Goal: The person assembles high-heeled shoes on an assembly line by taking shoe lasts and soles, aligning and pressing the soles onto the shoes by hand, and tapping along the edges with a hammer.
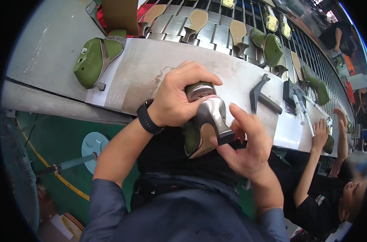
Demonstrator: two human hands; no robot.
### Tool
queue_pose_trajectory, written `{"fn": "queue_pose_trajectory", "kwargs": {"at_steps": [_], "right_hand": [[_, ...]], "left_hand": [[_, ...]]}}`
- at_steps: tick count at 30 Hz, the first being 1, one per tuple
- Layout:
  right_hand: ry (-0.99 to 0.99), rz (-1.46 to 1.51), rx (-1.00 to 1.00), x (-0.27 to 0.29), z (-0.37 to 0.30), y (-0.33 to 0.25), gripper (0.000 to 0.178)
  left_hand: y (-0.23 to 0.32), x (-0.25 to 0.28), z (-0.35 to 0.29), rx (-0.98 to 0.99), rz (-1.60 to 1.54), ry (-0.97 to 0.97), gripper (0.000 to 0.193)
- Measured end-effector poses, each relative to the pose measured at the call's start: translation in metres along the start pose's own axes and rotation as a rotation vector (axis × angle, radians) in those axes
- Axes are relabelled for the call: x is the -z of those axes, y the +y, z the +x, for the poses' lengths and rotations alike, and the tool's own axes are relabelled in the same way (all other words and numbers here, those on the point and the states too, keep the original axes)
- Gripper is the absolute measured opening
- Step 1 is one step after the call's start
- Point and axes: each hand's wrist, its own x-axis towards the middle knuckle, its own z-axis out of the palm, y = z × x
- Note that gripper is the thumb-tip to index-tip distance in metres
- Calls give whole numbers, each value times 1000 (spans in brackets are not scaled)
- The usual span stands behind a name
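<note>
My left hand [177, 97] is wrapped round a high-heeled shoe [212, 113] built on a green shoe last. The shoe is held tilted above my lap, with its metallic-looking heel towards my right hand and its tan sole facing downward. Close to the dark heel tip is my right hand [252, 147], thumb and forefinger spread apart on either side of it. Whether those fingers touch the heel I cannot tell. On the bench [151, 60] to the right lie a hammer [268, 101] and a dark curved tool [256, 90].
Another shoe on a green last [95, 60] stands at the bench's left. Behind, a slatted metal conveyor [175, 24] carries several tan-soled heel pieces and shoes. Syringes [302, 109] lie by a dark block at right, beside a co-worker's hands [322, 135]. A fan [18, 173] stands lower left.
</note>
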Motion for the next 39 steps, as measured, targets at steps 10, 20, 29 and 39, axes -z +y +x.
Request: {"fn": "queue_pose_trajectory", "kwargs": {"at_steps": [10,20,29,39], "right_hand": [[124,-203,511,-9,38,24,38],[203,-225,533,-27,40,39,36],[188,-215,520,-30,44,41,39],[213,-348,464,-25,89,72,19]], "left_hand": [[-12,-3,10,76,-242,-77,58],[-19,-9,13,16,-116,-85,66],[-22,-4,15,-7,-82,-112,65],[-34,0,62,223,-162,-182,38]]}}
